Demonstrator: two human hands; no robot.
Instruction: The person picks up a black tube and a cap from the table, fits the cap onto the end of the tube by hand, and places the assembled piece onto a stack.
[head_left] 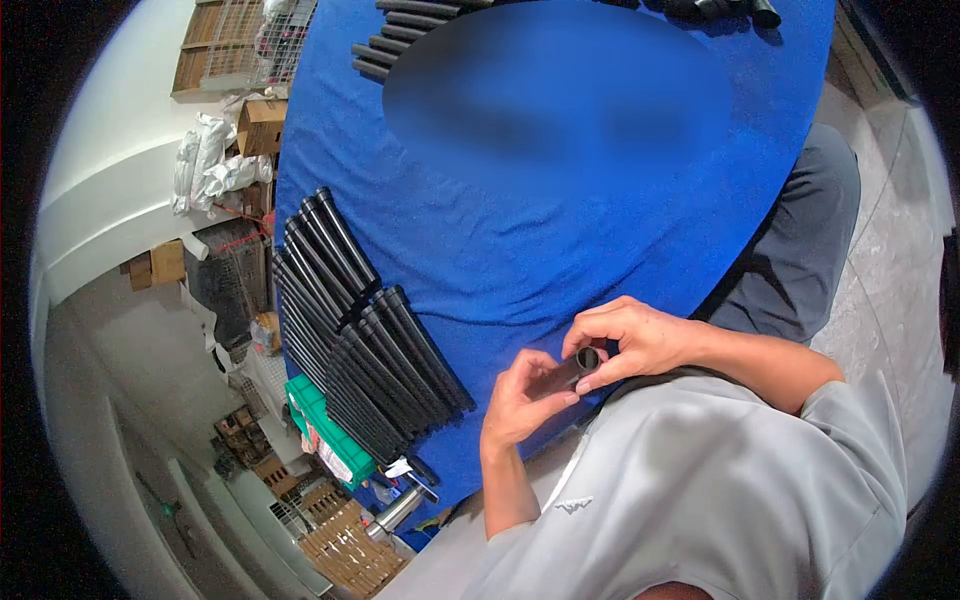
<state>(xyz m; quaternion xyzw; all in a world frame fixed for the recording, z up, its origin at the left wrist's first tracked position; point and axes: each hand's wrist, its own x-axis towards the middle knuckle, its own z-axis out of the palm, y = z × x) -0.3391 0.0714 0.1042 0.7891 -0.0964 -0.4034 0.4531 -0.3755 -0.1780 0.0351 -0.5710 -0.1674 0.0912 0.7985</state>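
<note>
A short dark tube point(570, 373) is held between my two hands close to my body, over the near edge of the blue cloth. Its round open end faces up toward me. My left hand point(520, 400) is closed around the tube's left side, thumb along the front. The thumb and fingers of my right hand point(625, 342) pinch the tube near its open rim. Fingers cover part of its length. To the left of my hands lie rows of glossy black tubes point(370, 350), stacked side by side on the cloth.
A blue cloth point(480, 260) covers the table. Dark rods point(400, 40) and black fittings point(715, 10) lie at its far end; a blurred oval hides part of the surface. Past the stacked tubes are a green box point(330, 430) and a shiny metal cylinder point(396, 513). Cartons point(262, 127) stand beyond.
</note>
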